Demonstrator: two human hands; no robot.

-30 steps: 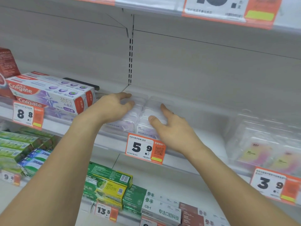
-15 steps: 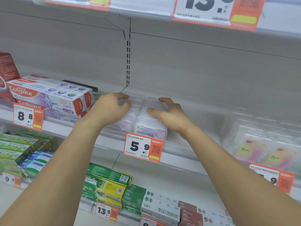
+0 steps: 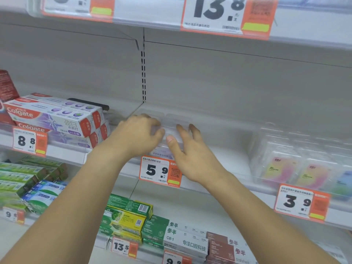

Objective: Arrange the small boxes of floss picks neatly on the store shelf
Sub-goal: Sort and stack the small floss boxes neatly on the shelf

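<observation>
On the middle white metal shelf (image 3: 219, 119), just behind the orange-and-white price tag reading 5.9 (image 3: 161, 171), sit the small clear plastic boxes of floss picks (image 3: 172, 126), two columns side by side running from near the shelf lip back toward the far grey panel. Both hands are on this little group. The left hand (image 3: 139, 136) lies over the left column, its fingers curled down over the top of the boxes and hiding most of them; whether it truly grips a box or only presses on it, I cannot tell. The right hand (image 3: 192, 157) is spread, fingers nearly straight, the thumb tip touching the near corner of the right column and the fingers reaching along its right side without closing round anything.

My judgement is that the step in hand is squaring up: the two hands bracket the group from left and right to press the columns together and in line. The next move seems to call for a light inward squeeze and a push or pull to bring the near fronts level with the shelf edge; the boxes look light and slippery, so too much force may skew a column.

To the left lie stacked white-and-purple Colgate toothpaste cartons (image 3: 55, 119); well apart to the right stand clear blister packs with pink-and-yellow cards (image 3: 297, 164).
</observation>
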